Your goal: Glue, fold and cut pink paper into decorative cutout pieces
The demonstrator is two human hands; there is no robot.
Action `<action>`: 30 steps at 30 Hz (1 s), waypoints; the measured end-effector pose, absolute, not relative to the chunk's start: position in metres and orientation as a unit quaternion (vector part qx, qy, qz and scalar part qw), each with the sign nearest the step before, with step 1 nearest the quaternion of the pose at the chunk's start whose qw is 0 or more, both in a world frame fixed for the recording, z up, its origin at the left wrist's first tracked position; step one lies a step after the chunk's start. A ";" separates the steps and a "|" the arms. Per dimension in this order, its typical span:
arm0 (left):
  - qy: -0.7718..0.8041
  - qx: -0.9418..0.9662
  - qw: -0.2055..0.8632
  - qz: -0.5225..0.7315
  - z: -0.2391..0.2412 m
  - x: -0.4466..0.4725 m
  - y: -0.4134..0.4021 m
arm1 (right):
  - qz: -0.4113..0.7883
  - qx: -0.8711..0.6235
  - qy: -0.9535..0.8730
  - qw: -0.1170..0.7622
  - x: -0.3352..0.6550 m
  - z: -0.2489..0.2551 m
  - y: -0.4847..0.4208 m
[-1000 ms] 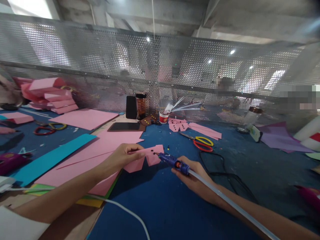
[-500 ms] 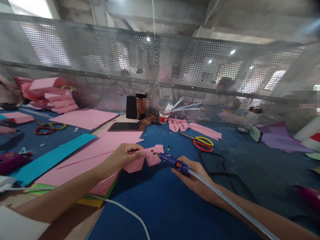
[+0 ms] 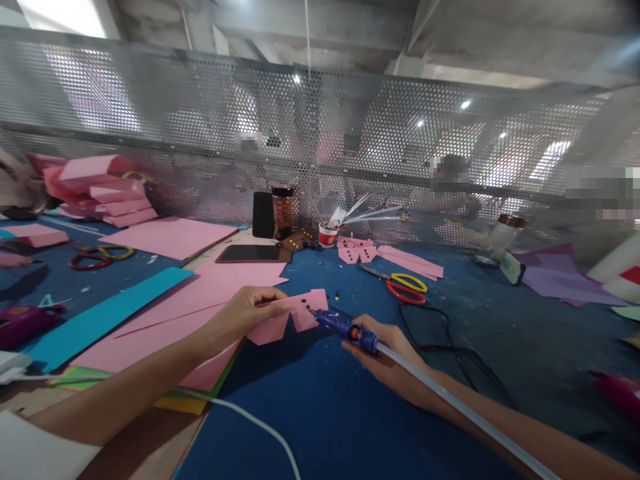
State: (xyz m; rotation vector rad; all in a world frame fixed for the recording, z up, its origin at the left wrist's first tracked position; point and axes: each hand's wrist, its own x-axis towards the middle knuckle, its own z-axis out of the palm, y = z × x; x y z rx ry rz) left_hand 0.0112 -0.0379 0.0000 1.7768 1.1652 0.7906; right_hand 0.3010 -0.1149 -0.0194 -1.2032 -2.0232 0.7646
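Note:
My left hand (image 3: 253,312) pinches a pink paper cutout (image 3: 304,319) with a notch in its lower edge and small black pieces on its face. In my right hand (image 3: 387,350) is a blue glue gun (image 3: 345,325), its tip at the paper beside the black pieces. A long clear glue stick (image 3: 460,408) runs out of the gun's rear along my forearm. Just beyond the cutout, tiny dark and yellow bits (image 3: 337,295) lie on the blue table. Farther back lies a similar pink cutout (image 3: 356,252) bearing black dots.
Open scissors (image 3: 406,287) and a black cable (image 3: 445,347) lie to the right. A red and white cup (image 3: 327,235) holding clear sticks stands near the mesh partition (image 3: 210,147). Left are pink sheets (image 3: 170,238), a blue strip (image 3: 110,317) and a white cable (image 3: 260,423).
The glue gun's tip has shifted slightly down and left on the pink paper. My left hand and the cutout stay nearly still.

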 end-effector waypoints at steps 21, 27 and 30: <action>0.451 0.708 0.435 0.327 0.000 0.012 -0.040 | 0.315 -0.461 -0.761 0.329 0.301 -0.017 -0.116; 0.448 0.713 0.435 0.318 0.001 0.011 -0.041 | 0.301 -0.472 -0.761 0.327 0.301 -0.018 -0.115; 0.445 0.717 0.437 0.313 0.002 0.012 -0.041 | 0.305 -0.471 -0.760 0.329 0.301 -0.018 -0.115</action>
